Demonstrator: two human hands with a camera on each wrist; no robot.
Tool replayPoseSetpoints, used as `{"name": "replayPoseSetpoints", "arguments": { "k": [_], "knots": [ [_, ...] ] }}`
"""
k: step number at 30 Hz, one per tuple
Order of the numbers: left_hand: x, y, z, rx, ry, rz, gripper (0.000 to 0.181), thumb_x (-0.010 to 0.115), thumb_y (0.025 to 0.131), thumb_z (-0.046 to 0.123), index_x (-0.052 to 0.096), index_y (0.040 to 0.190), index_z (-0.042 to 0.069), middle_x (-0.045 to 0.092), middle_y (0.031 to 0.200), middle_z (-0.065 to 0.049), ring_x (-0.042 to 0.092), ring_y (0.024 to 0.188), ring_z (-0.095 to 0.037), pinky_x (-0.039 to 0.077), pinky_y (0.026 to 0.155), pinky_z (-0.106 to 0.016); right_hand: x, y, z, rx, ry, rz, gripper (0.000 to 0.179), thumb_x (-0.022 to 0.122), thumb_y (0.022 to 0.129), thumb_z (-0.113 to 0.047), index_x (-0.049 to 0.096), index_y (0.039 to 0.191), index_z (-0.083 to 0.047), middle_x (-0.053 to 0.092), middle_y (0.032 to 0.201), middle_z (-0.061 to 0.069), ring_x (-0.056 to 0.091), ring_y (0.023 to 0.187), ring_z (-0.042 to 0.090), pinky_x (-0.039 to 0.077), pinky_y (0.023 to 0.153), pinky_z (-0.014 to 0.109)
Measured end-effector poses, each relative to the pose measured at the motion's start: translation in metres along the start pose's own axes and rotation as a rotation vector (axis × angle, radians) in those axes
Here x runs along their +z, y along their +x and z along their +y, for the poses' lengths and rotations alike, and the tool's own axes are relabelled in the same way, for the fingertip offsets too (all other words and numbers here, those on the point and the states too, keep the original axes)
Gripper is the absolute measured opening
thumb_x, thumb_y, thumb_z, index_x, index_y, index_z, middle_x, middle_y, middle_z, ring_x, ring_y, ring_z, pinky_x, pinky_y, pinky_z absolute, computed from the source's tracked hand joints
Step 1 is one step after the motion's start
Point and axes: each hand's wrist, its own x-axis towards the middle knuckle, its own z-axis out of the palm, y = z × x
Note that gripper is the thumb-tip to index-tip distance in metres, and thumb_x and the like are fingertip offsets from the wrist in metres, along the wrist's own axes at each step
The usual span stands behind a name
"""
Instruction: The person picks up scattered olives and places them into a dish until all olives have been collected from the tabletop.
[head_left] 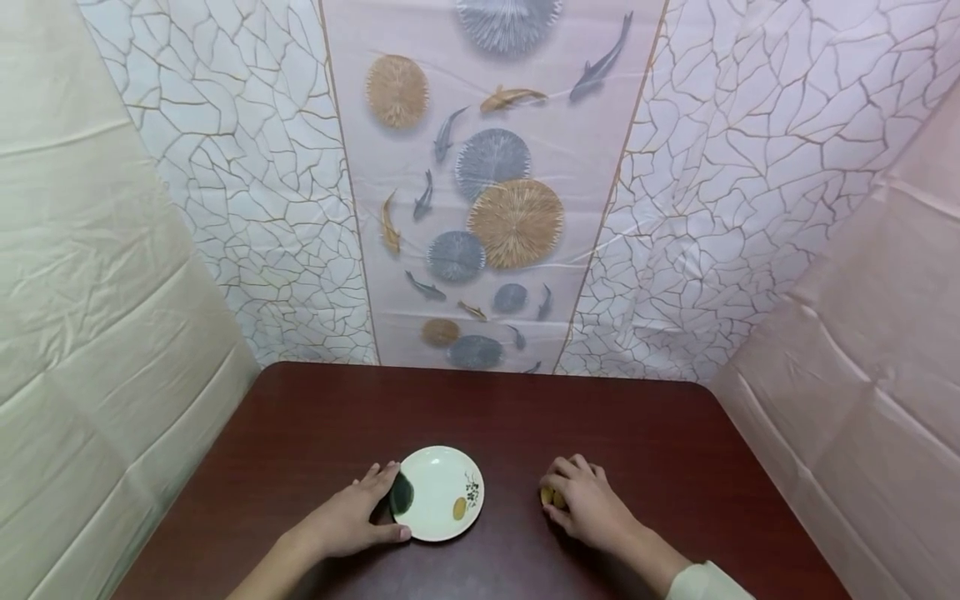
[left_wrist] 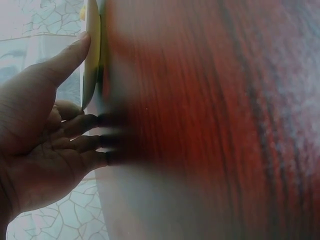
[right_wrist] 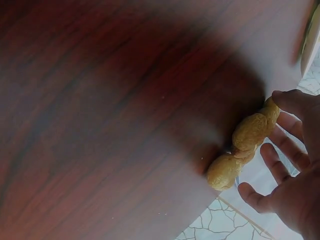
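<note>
A round white plate (head_left: 431, 517) sits left of centre on the table, with a dark green patch at its left edge and a printed plant at its right. One small yellow oval piece (head_left: 460, 507) lies on it. My left hand (head_left: 348, 517) rests at the plate's left rim, thumb (left_wrist: 80, 47) and forefinger spread along the edge, fingers fairly straight. To the right, my right hand (head_left: 588, 504) reaches down over several wrinkled yellow-brown rounded pieces (right_wrist: 250, 131) lying in a row. Its thumb and forefinger pinch the end piece (right_wrist: 271, 107); the other fingers curve loosely beside the rest.
The dark red-brown wooden table (head_left: 495, 417) has rounded far corners. Behind it hangs a cloth (head_left: 480, 208) printed with fish and round shapes. Pale cloth walls (head_left: 112, 333) stand along both sides.
</note>
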Motion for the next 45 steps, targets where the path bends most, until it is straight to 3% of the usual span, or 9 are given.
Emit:
{"name": "replayPoseSetpoints", "arguments": {
  "k": [7, 22, 29, 34, 40, 45],
  "knots": [
    [0.001, 0.0, -0.001, 0.001, 0.002, -0.003, 0.113, 0.086, 0.092, 0.057, 0.033, 0.172, -0.003, 0.036, 0.178, -0.025, 0.029, 0.166, -0.055, 0.031, 0.128, -0.078, 0.006, -0.001, 0.0, -0.016, -0.003, 0.044, 0.022, 0.093, 0.088, -0.02, 0.08, 0.107, -0.018, 0.067, 0.109, -0.004, 0.055, 0.101, 0.018, 0.055, 0.081, 0.054],
    [0.002, 0.001, -0.002, -0.006, 0.007, -0.001, 0.114, 0.086, 0.092, 0.058, 0.032, 0.172, -0.003, 0.036, 0.178, -0.024, 0.029, 0.166, -0.055, 0.032, 0.127, -0.079, 0.0, 0.004, -0.001, 0.015, 0.04, 0.005, 0.026, 0.092, 0.087, -0.02, 0.076, 0.106, -0.02, 0.064, 0.108, -0.006, 0.052, 0.1, 0.016, 0.054, 0.087, 0.058],
    [0.0, 0.001, 0.001, -0.013, 0.007, -0.007, 0.113, 0.086, 0.093, 0.057, 0.032, 0.172, -0.002, 0.035, 0.179, -0.023, 0.028, 0.166, -0.054, 0.031, 0.128, -0.077, -0.007, 0.01, -0.008, -0.03, 0.042, 0.048, 0.028, 0.094, 0.085, -0.02, 0.075, 0.106, -0.02, 0.064, 0.107, -0.006, 0.052, 0.099, 0.016, 0.054, 0.086, 0.055],
    [0.001, 0.003, -0.001, -0.009, 0.007, -0.002, 0.113, 0.086, 0.093, 0.058, 0.032, 0.173, -0.001, 0.035, 0.179, -0.023, 0.028, 0.166, -0.054, 0.031, 0.128, -0.077, -0.011, 0.016, -0.013, -0.041, 0.06, 0.035, 0.025, 0.092, 0.088, -0.019, 0.076, 0.107, -0.019, 0.065, 0.11, -0.004, 0.052, 0.1, 0.017, 0.056, 0.088, 0.06],
    [0.002, 0.003, -0.002, -0.011, 0.012, 0.012, 0.113, 0.087, 0.091, 0.058, 0.033, 0.172, -0.002, 0.037, 0.178, -0.023, 0.029, 0.166, -0.054, 0.032, 0.128, -0.077, -0.012, 0.024, -0.021, -0.069, 0.053, 0.057, 0.028, 0.092, 0.085, -0.019, 0.077, 0.109, -0.018, 0.067, 0.111, -0.005, 0.055, 0.102, 0.016, 0.056, 0.087, 0.056],
    [0.003, 0.002, -0.001, -0.008, 0.013, 0.012, 0.114, 0.086, 0.091, 0.059, 0.034, 0.171, -0.002, 0.037, 0.178, -0.023, 0.029, 0.166, -0.053, 0.031, 0.129, -0.077, -0.014, 0.029, -0.03, -0.056, 0.109, 0.029, 0.026, 0.091, 0.087, -0.018, 0.077, 0.109, -0.017, 0.067, 0.112, -0.004, 0.054, 0.103, 0.016, 0.054, 0.089, 0.055]
  ]
}}
